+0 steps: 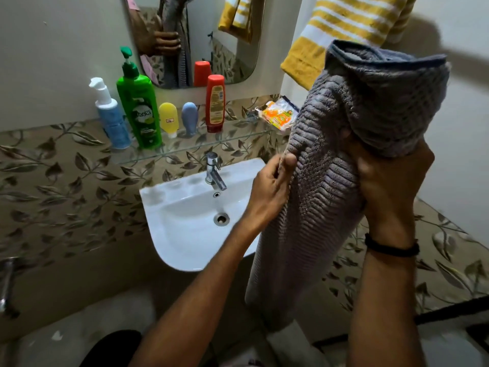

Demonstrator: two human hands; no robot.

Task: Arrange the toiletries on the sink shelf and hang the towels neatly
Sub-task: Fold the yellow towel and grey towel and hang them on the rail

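- Grey ribbed towel (325,197): right of centre in the frame, held up in front of the sink; its top is folded over and the rest hangs down past the basin's edge.
- Right hand (391,181): closed around the towel just under the fold, a black band on the wrist.
- Left hand (272,186): pinching the towel's left edge between thumb and fingers.
- Yellow-and-white striped towel (341,35): hanging at the upper right of the frame, behind the grey towel.
- Glass shelf (227,140): mounted above the sink, across the middle left of the frame.
- On the shelf, left to right: white-and-blue pump bottle (112,120); green pump bottle (140,107); small yellow tube (168,119) standing cap-down; small blue tube (189,117) standing cap-down; red bottle (215,103) standing cap-down; orange-and-white plastic packet (277,115) lying at the right end.
- White sink (169,207): centre of the frame, with a chrome tap (214,172) at its back edge.
- Mirror (206,35): upper centre, reflecting a hand on the grey towel and the red bottle.
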